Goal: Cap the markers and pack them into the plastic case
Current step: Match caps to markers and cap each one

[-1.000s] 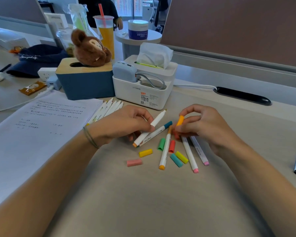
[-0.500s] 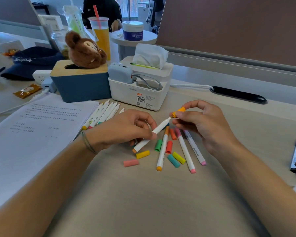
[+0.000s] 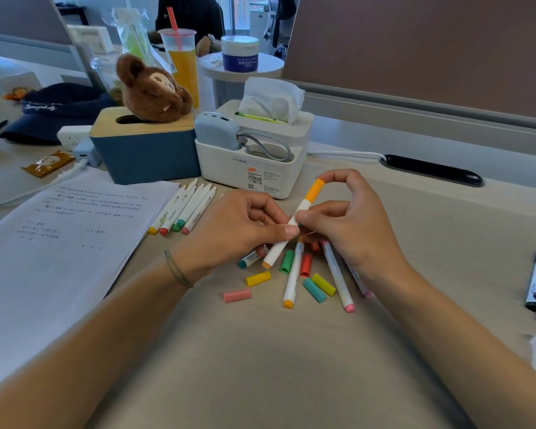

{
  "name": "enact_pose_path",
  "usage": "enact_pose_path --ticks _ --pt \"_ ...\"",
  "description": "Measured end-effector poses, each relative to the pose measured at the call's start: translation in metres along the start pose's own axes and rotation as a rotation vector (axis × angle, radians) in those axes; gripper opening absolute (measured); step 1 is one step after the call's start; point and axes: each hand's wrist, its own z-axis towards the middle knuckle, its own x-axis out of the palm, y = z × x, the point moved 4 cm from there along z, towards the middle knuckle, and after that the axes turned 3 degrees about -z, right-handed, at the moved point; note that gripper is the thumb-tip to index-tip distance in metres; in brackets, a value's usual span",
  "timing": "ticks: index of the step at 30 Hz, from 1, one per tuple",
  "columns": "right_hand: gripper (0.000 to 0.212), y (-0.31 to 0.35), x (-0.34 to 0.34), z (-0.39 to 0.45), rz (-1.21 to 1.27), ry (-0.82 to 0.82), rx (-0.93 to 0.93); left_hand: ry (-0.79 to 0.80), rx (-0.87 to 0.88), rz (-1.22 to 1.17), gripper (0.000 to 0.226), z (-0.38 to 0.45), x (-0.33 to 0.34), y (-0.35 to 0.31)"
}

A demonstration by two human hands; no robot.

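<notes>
Tabletop (image 3: 260,366): beige, carrying everything; no plastic case is visible in this view.
Left hand (image 3: 229,230): its grip pinches the white barrel of the orange marker (image 3: 288,227), fingers curled round it just above the tabletop.
Right hand (image 3: 350,218): thumb steadies the barrel while a curled forefinger presses the end of the orange cap (image 3: 314,190), which sits on the marker's upper tip.
Loose markers (image 3: 293,275): white barrels with coloured ends, lying under the hands; four more (image 3: 183,212) beside the papers (image 3: 59,258).
Loose caps (image 3: 237,295): pink, yellow, green, red and teal, scattered near them.
Risk: a crooked push may leave the cap half-seated or slip the marker; colours could be mismatched.
</notes>
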Motion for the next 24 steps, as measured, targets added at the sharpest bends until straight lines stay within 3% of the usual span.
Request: enact_pose_path --ticks 9,15,24 --pt "0.055 0.004 0.0 -0.003 -0.12 -0.084 -0.1 -0.072 0.064 0.043 0.021 -0.003 0.008 -0.003" --pt "0.045 0.016 -0.013 0.006 -0.082 -0.009 -0.097 -0.021 0.053 -0.032 0.013 -0.003 0.007 -0.007" --pt "0.044 -0.003 -0.052 0.024 -0.787 0.169 0.11 -0.061 -0.059 0.095 0.011 0.002 -0.007 -0.001"
